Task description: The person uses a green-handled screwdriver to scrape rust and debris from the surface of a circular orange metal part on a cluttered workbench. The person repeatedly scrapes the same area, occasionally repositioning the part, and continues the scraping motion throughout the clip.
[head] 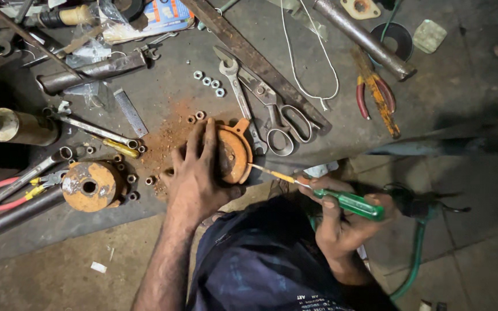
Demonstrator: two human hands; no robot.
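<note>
My left hand [194, 173] lies flat on a rusty orange round metal part [234, 152] at the front edge of the workbench [433, 86], pressing it down. My right hand [341, 216] grips a green-handled screwdriver [350, 203]. Its thin shaft points left, and the tip touches the right rim of the rusty part. A second rusty round part with a centre hole [90, 185] sits to the left of my left hand. Rust powder is spread on the bench behind my fingers.
Scissors [286, 124], a spanner [237, 86], loose nuts [210, 80], red-handled pliers [376, 95], a long pipe [364, 37], a flat metal bar [255, 60], a file [131, 112] and more pipes lie on the bench. A green hose [416, 253] hangs at my right.
</note>
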